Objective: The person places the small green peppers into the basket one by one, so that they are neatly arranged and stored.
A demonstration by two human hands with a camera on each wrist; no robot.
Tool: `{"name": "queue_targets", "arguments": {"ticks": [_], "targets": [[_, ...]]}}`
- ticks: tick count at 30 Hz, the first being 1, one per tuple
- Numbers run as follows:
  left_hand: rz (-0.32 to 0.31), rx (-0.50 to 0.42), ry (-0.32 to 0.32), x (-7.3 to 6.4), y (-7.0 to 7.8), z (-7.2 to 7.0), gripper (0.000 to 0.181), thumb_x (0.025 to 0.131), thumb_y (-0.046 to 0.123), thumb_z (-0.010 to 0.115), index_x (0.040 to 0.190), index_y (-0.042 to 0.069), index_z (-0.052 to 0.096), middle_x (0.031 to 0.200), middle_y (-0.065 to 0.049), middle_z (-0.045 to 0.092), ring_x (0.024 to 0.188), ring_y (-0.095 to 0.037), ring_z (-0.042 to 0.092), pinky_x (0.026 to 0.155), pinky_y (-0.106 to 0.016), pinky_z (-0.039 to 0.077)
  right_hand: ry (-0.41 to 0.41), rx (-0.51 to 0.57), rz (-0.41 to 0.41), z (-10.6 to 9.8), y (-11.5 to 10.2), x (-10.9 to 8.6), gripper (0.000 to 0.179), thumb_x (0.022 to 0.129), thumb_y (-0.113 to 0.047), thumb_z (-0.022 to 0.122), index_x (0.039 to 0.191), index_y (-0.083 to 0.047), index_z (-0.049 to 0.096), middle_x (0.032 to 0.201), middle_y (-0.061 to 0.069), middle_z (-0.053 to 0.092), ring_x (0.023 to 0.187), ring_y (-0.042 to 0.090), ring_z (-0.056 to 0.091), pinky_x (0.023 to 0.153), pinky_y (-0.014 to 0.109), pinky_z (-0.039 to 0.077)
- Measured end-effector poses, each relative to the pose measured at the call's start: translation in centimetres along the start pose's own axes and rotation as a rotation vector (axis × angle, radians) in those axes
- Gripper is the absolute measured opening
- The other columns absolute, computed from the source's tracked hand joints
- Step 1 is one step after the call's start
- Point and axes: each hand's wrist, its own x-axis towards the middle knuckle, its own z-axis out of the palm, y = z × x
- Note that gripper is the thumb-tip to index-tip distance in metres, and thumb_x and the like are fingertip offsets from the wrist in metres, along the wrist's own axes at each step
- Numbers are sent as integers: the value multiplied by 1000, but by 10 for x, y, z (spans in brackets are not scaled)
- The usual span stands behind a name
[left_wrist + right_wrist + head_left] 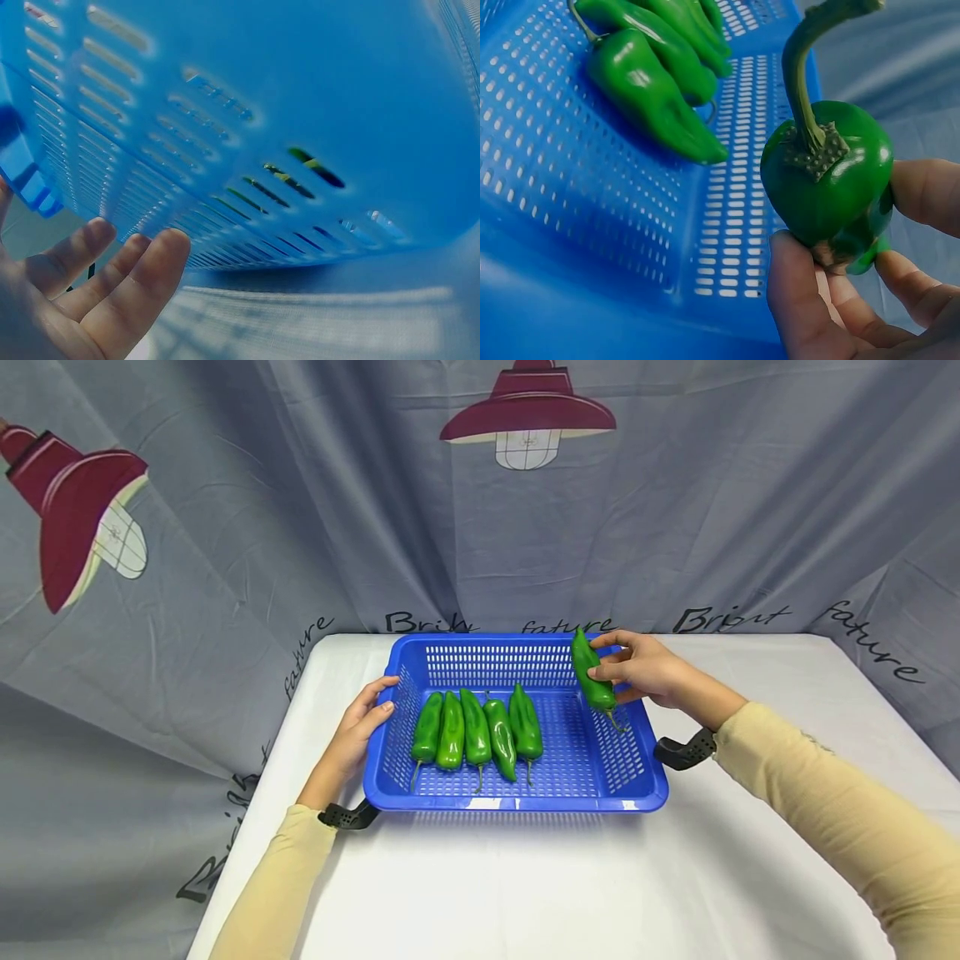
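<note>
My right hand grips a green pepper between thumb and fingers, over the right end of a blue plastic basket. The pepper's curved stem points toward the wrist camera, and its tip leans toward the basket's far rim. At the basket's left side, my left hand holds the rim; several of its fingers lie against the outside of the slotted wall. Inside, several more green peppers lie side by side on the left half of the basket floor, one with its stem pointing the opposite way.
The basket stands on a table with a white cloth. A grey curtain with red lamp prints and black lettering hangs behind and beside the table. Black wrist-camera mounts sit on both wrists, close to the basket's ends.
</note>
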Motion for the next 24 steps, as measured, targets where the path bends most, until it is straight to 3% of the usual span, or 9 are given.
{"name": "queue_targets", "arguments": {"ticks": [16,24], "targets": [[3,0,2,-1,1,1,39,103,10,45,140,23,49,157,-25,33,112,-12,60,86,-26,61,-36,-40,7,22,-4,7,66,96,-13,67,152,-2,35,128,24,54,97,21,68,84,47,64],[2,-11,3,-1,1,1,39,103,10,45,137,29,51,155,-26,34,112,-12,60,86,-26,61,-49,-52,19,35,-2,13,63,95,-10,67,150,-2,38,125,25,55,96,24,71,85,52,63]]}}
